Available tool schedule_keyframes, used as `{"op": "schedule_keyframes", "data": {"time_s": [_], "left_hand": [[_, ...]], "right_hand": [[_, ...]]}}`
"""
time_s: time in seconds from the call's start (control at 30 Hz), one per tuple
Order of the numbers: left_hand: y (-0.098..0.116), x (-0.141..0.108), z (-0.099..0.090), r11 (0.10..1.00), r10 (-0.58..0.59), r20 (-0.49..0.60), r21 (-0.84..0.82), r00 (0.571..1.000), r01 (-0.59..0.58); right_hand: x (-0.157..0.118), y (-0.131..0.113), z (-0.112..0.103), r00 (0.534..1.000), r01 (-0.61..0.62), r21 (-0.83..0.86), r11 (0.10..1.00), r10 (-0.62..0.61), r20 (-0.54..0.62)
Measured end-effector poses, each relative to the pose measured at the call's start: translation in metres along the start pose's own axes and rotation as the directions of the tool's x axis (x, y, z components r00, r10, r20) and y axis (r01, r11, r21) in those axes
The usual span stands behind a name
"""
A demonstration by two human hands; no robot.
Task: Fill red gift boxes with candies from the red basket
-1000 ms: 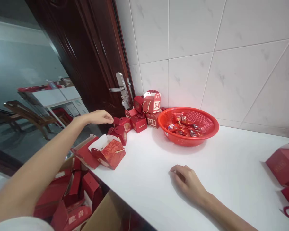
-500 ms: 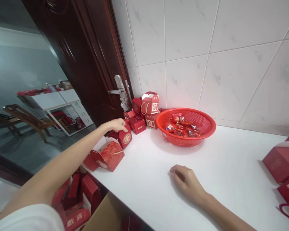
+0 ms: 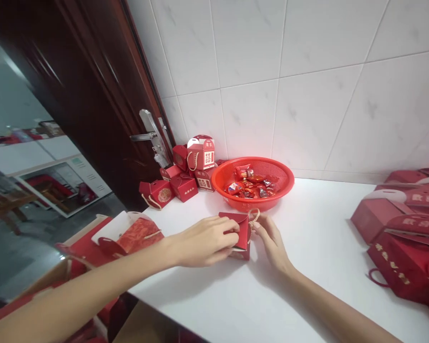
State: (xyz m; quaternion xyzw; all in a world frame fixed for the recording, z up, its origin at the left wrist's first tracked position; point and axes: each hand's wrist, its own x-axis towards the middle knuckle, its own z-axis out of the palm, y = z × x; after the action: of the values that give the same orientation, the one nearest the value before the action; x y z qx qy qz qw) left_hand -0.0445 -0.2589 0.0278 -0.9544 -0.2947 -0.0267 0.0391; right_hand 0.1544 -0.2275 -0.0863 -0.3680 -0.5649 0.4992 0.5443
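Note:
A small red gift box [image 3: 242, 238] stands on the white table below the red basket. My left hand [image 3: 209, 240] is closed on its left side, with curled fingers over the top flap. At the box's right side, my right hand [image 3: 271, 240] pinches the twisted gold cord handle [image 3: 253, 218] between thumb and fingers. The box's lower left part is hidden behind my left hand. Just beyond it sits the red plastic basket [image 3: 288, 183], with several wrapped candies [image 3: 248, 183] inside.
Several finished-looking red boxes [image 3: 184, 186] are stacked by the wall and door [image 3: 128, 95]. An open patterned box [image 3: 139, 236] rests at the table's left edge, above a carton of red boxes. More red boxes [image 3: 403, 257] lie along the right side.
My left hand has moved from the boxes at the left to the table's middle, where a red box now stands. My right hand has moved up to its cord. The view has turned right.

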Motion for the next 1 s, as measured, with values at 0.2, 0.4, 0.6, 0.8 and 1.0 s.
{"op": "schedule_keyframes", "data": {"time_s": [0.2, 0.4, 0.6, 0.8, 1.0], "left_hand": [[-0.003, 0.009, 0.011, 0.998, 0.028, -0.091, -0.062, 0.995, -0.034], [-0.002, 0.012, 0.011, 0.986, 0.055, -0.043, -0.154, 0.998, -0.061], [0.003, 0.016, 0.007, 0.993, -0.008, 0.059, -0.119, 0.998, 0.015], [0.004, 0.021, 0.001, 0.998, -0.021, 0.022, -0.056, 1.000, 0.022], [0.000, 0.016, -0.007, 0.980, -0.197, -0.084, -0.043, 0.977, 0.194]], "right_hand": [[0.005, -0.014, -0.003, 0.986, 0.119, -0.213, 0.970, -0.091, 0.138], [0.007, -0.022, -0.002, 0.974, 0.157, -0.352, 0.923, -0.087, 0.207], [0.008, -0.023, -0.004, 0.966, 0.207, -0.534, 0.820, -0.085, 0.244], [0.007, -0.035, -0.002, 0.958, 0.222, -0.697, 0.682, -0.021, 0.285], [0.012, -0.045, -0.008, 0.948, 0.195, -0.714, 0.673, 0.059, 0.314]]}}
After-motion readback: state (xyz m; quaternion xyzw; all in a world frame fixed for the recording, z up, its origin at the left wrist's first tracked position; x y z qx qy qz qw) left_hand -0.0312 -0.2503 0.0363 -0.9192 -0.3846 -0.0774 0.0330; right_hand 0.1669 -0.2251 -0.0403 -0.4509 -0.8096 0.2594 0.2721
